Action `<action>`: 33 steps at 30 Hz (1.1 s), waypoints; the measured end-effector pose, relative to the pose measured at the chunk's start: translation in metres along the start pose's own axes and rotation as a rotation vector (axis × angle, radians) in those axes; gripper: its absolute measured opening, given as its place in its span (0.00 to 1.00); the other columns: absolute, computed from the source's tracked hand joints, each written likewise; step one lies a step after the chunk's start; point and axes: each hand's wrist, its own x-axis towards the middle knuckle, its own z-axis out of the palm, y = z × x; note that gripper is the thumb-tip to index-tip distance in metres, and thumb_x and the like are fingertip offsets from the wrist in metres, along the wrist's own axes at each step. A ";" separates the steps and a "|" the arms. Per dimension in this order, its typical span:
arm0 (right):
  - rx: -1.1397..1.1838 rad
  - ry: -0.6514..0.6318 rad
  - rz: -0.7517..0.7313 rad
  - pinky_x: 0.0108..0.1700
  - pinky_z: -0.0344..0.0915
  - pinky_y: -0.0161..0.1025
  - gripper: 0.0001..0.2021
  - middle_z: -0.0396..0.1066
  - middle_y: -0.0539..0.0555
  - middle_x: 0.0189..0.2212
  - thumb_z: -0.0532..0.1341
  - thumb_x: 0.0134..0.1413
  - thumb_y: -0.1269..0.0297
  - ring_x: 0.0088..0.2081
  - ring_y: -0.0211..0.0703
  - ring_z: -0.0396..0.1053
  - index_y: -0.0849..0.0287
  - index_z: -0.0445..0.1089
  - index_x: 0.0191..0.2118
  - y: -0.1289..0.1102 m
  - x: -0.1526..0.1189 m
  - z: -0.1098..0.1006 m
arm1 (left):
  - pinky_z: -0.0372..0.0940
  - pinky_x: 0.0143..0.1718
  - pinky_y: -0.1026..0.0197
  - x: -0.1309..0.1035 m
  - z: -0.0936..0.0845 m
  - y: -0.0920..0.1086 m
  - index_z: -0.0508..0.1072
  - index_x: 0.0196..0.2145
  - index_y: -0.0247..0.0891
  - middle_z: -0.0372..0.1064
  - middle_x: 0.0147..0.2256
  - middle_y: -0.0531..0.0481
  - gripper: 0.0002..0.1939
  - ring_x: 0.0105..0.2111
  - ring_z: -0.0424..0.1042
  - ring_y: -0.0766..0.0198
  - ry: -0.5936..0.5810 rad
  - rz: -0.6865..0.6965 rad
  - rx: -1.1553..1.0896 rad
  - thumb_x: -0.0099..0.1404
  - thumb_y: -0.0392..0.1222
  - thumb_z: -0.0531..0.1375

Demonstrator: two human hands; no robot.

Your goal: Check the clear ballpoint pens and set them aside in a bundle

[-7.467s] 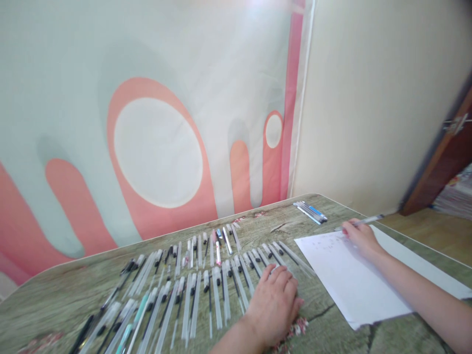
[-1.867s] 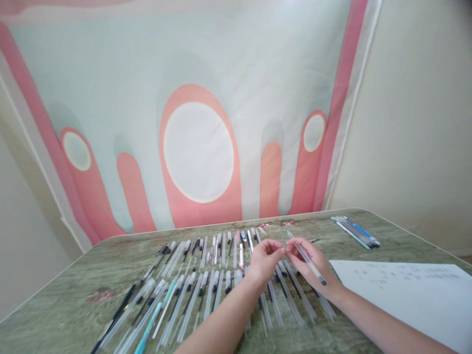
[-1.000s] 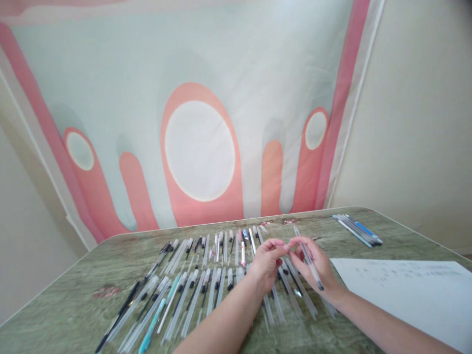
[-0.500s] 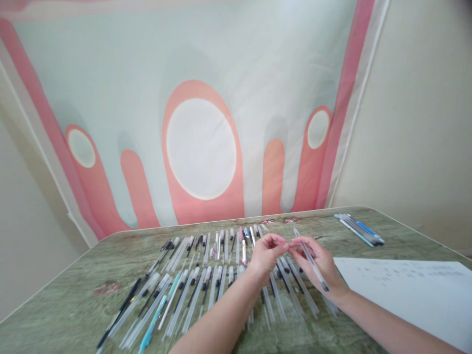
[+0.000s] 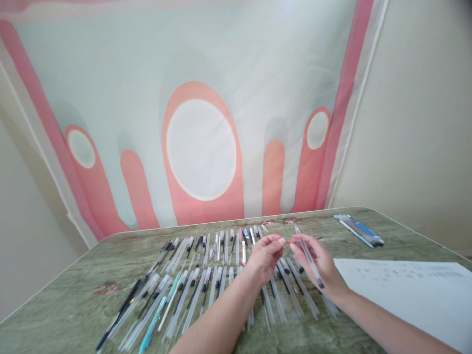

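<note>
My right hand (image 5: 319,263) holds a clear-barrelled pen (image 5: 310,258) slantwise, its dark end pointing down toward the wrist. My left hand (image 5: 267,255) is closed in a pinch, thumb against fingers. A tiny reddish bit (image 5: 288,241) shows between the fingertips of both hands; it is too small to name. Both hands are above rows of pen parts. Beneath and around them lie clear pen barrels (image 5: 293,290) with dark refills and caps, partly hidden by my left forearm.
More pens and barrels lie in two rows to the left, including a turquoise pen (image 5: 153,324) and a white pen with pink (image 5: 244,251). A bundle of pens (image 5: 359,230) sits at the back right. A marked white sheet (image 5: 409,295) covers the right side of the wooden-patterned table (image 5: 70,290).
My fingertips have drawn slightly apart, with the reddish bit now showing between them. The pen in my right hand has shifted slightly and stands a little steeper.
</note>
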 end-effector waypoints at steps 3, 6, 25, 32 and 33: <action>-0.017 0.012 -0.001 0.27 0.64 0.35 0.15 0.68 0.52 0.32 0.51 0.57 0.57 0.23 0.35 0.63 0.55 0.63 0.47 -0.007 -0.001 -0.004 | 0.59 0.27 0.70 -0.001 0.002 0.004 0.69 0.26 0.33 0.65 0.21 0.56 0.13 0.20 0.64 0.75 -0.004 -0.068 -0.086 0.43 0.33 0.68; -0.032 -0.003 -0.078 0.26 0.62 0.34 0.16 0.65 0.51 0.28 0.47 0.59 0.59 0.22 0.34 0.59 0.54 0.63 0.49 -0.014 -0.001 -0.008 | 0.60 0.26 0.71 -0.003 0.003 0.007 0.69 0.28 0.33 0.66 0.22 0.55 0.11 0.21 0.65 0.75 -0.022 -0.100 -0.144 0.46 0.31 0.67; -0.075 0.002 -0.456 0.45 0.64 0.45 0.14 0.63 0.57 0.42 0.54 0.53 0.72 0.44 0.46 0.64 0.56 0.59 0.46 -0.014 -0.014 0.003 | 0.62 0.31 0.67 -0.012 0.011 0.008 0.65 0.33 0.34 0.66 0.24 0.52 0.08 0.25 0.67 0.71 -0.133 -0.256 -0.487 0.55 0.29 0.59; -0.011 -0.002 -0.413 0.44 0.63 0.45 0.10 0.62 0.57 0.40 0.53 0.54 0.71 0.43 0.45 0.64 0.57 0.61 0.43 -0.017 -0.015 0.003 | 0.62 0.31 0.67 -0.016 0.014 0.010 0.65 0.33 0.34 0.66 0.24 0.52 0.07 0.25 0.67 0.71 -0.162 -0.217 -0.477 0.55 0.29 0.59; -0.006 -0.005 -0.407 0.45 0.63 0.45 0.10 0.62 0.57 0.40 0.53 0.54 0.71 0.43 0.45 0.64 0.57 0.61 0.43 -0.018 -0.015 0.003 | 0.62 0.31 0.67 -0.016 0.014 0.010 0.65 0.32 0.34 0.65 0.24 0.52 0.07 0.25 0.67 0.71 -0.167 -0.214 -0.472 0.55 0.29 0.59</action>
